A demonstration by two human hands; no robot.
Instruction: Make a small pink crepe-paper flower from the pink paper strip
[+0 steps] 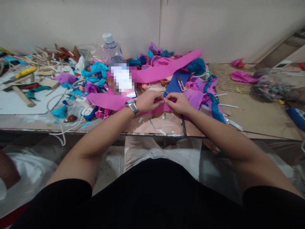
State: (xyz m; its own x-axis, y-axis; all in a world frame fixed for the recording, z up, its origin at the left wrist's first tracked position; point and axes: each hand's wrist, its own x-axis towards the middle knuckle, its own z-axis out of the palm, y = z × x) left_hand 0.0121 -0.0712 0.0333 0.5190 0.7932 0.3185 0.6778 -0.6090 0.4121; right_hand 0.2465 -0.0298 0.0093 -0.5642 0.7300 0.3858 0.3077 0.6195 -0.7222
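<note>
My left hand [150,101], with a metal watch [132,107] on its wrist, pinches thumb against fingers. Tip to tip with it, my right hand [178,102] makes a similar pinch. Between and below the fingertips lies bright pink crepe paper [162,108], which both hands grip at its upper edge. Part of this paper is hidden behind the fingers. To the left, a pink strip [107,101] runs under my left wrist. Beyond the hands are a long pink strip [164,72], a blue sheet [173,86] and a small pink loop-shaped tool [181,84] lying on it.
A capped plastic bottle [112,47] stands behind a phone with a blurred screen [122,78]. Crumpled coloured paper [97,71], wooden sticks [23,97] and a white cable [62,127] crowd the left. Cardboard [247,108] and a grey netted bundle [269,89] lie right.
</note>
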